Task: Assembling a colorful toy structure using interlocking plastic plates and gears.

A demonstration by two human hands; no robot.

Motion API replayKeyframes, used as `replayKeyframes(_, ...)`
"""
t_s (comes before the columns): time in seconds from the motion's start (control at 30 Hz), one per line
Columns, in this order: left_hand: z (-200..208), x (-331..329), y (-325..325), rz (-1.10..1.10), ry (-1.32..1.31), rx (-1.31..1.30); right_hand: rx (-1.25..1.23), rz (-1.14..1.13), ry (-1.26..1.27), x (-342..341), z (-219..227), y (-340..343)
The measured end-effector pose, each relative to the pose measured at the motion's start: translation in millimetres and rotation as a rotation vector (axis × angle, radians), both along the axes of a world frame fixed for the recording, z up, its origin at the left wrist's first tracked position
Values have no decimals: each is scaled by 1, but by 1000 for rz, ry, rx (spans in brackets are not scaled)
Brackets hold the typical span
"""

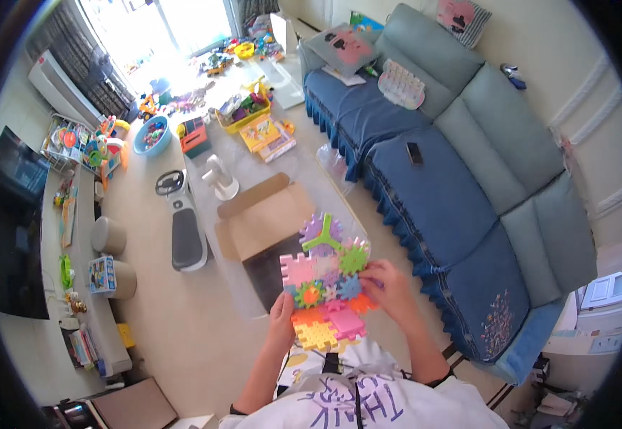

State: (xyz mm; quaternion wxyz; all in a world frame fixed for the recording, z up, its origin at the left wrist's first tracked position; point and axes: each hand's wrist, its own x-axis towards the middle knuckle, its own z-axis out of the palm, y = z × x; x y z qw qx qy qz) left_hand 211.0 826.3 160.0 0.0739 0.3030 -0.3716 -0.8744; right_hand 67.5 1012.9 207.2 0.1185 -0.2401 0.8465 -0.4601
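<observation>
In front of my body is a gear building toy, made of joined pink, orange and yellow plates with colourful gears on them. My left hand is closed on its left edge, thumb on the near face. At the right side my right hand has its fingers pinched beside the blue gear and below the green gear. A bit of purple shows at those fingertips; its shape is too small to tell. A purple gear with a lime three-armed piece stands at the toy's top.
An open cardboard box lies on the low table beyond the toy, with a white stand-like object behind it. A blue sofa runs along the right. At left are a ride-on toy car and a blue tub.
</observation>
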Motion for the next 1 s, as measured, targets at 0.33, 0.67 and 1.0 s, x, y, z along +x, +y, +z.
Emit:
replayKeyframes(0.33,0,0,1,-18,-13,12,10,37,22,-4,3,-1)
replayKeyframes(0.67,7,0,4,9,-6,24,-23,29,-12,0,10,1)
replayKeyframes(1.0,6,1,3,-7,8,21,62,70,140,0,15,-1)
